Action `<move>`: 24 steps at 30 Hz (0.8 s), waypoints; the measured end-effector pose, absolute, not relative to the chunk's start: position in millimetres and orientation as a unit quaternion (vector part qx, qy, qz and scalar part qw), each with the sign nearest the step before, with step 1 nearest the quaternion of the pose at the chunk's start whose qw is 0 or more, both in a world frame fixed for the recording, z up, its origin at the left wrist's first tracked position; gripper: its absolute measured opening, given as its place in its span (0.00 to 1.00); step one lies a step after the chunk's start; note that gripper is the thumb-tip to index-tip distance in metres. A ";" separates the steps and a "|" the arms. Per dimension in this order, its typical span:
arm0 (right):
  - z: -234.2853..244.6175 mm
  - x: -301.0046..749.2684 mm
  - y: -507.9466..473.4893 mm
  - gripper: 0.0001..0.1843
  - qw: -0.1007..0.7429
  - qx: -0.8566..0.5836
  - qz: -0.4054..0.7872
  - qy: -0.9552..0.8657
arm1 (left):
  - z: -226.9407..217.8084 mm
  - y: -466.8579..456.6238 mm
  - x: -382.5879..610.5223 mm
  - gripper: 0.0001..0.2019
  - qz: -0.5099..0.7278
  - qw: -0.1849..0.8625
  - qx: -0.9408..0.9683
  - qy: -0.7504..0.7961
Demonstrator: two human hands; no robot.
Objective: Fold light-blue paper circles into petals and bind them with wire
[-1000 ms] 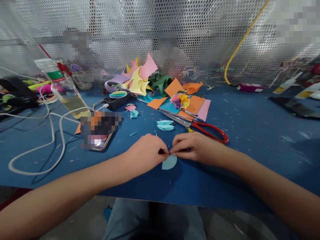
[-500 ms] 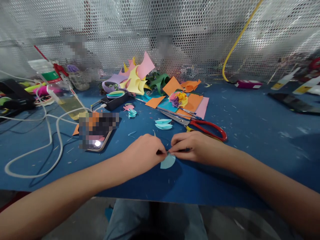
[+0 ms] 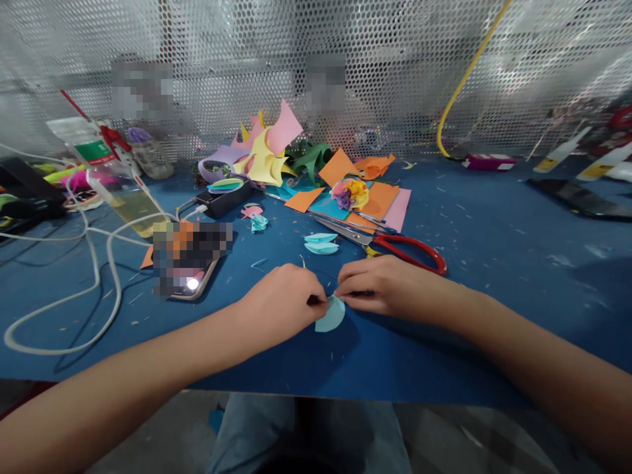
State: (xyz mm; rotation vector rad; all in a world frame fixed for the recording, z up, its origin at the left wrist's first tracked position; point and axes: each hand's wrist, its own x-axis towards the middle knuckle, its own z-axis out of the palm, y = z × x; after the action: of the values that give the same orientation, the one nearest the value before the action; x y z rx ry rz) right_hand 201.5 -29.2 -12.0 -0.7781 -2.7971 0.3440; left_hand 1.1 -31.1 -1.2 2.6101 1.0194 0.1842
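Observation:
Both hands meet over a small light-blue folded paper piece (image 3: 331, 316) on the blue table (image 3: 494, 263). My left hand (image 3: 285, 305) pinches its top edge from the left. My right hand (image 3: 379, 284) pinches the same edge from the right, fingers pressed together. The rounded lower part of the paper hangs below the fingertips, just above the table. Two similar light-blue folded pieces (image 3: 320, 243) lie a little farther back.
Red-handled scissors (image 3: 395, 247) lie behind my right hand. A phone (image 3: 190, 276) with white cables (image 3: 99, 263) sits to the left. Coloured paper scraps (image 3: 276, 151), a paper flower (image 3: 350, 193) and a bottle (image 3: 111, 174) stand further back, before a perforated metal screen.
The hands and the paper piece have stayed almost in place; the fingers have shifted slightly along its top edge. The view has drifted a little.

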 end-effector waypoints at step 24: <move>-9.9 200.2 -34.3 0.11 0.089 -0.251 0.099 -0.959 | 4.4 -31.7 -1.7 0.10 0.025 0.134 0.935 0.327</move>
State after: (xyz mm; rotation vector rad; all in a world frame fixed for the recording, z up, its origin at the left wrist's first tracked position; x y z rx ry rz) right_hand 200.2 -34.3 -9.9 -0.7481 -2.8524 0.2931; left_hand -1.7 -31.7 4.4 2.7101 0.9484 0.0735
